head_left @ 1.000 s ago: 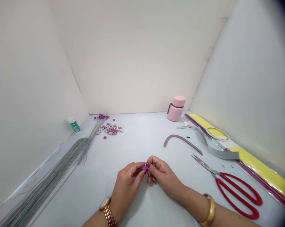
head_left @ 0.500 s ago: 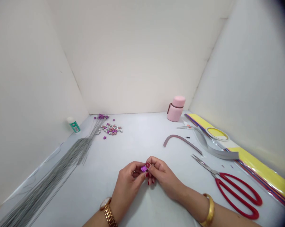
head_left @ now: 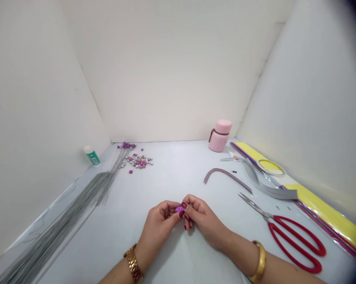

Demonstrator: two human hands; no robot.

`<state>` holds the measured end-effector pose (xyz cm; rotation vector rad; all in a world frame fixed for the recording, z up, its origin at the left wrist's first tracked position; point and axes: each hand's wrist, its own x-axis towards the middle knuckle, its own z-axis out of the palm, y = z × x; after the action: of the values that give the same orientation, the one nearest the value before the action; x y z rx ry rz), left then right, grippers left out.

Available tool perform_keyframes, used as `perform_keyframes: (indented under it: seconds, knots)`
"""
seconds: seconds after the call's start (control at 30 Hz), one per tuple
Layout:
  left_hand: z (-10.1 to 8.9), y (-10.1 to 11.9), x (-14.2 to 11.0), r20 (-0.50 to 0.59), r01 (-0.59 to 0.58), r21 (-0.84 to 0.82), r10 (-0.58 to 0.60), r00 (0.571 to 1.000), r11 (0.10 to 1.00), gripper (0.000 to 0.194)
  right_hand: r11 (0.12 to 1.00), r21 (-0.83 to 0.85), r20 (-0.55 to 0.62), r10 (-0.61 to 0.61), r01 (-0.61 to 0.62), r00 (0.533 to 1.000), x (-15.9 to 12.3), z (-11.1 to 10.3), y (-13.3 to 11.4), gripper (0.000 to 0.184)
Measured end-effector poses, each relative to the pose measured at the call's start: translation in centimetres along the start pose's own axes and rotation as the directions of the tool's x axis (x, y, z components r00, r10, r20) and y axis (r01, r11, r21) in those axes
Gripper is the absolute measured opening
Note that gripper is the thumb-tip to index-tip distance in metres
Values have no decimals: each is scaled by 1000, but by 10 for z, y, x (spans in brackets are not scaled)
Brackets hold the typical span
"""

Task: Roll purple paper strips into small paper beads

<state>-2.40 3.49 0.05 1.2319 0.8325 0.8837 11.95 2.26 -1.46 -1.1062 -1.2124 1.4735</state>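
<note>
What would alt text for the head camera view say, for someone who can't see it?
A bare left hand and right hand pinch a small purple bead between their fingertips. A long bundle of thin grey wires lies to the left, a scattered pile of purple and silver beads ahead, and red-handled steel scissors to the right.

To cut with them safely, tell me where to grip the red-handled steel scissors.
Grip the red loop handles, coming from the near side with the right hand, which sits at the small purple bead. The scissors lie flat, loops toward the person and pointed blades aimed away, so the loops are probably the nearest and safest hold.
</note>
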Motion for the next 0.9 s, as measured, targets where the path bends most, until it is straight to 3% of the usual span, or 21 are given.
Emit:
perform_keyframes:
  seconds: [0.17,0.3,0.67,0.9]
  knots:
    - [-4,2,1,43,96,-43,-94,995,994,18,998,-53,-27,-23,21,999,2,-3,-1,26]
    - [-5,1,2,-6,136,-106,-138,990,985,17,995,-89,-40,-39,35,998,2,-2,-1,27]
    - [-6,-4,-4,-1,85,-225,-88,996,971,30,991,-102,-65,-90,83,994,1,4,-2,29]
    - [-2,-1,-6,22,63,-266,-59,998,962,21,991,-86,-62,-106,100,992,0,8,-2,30]
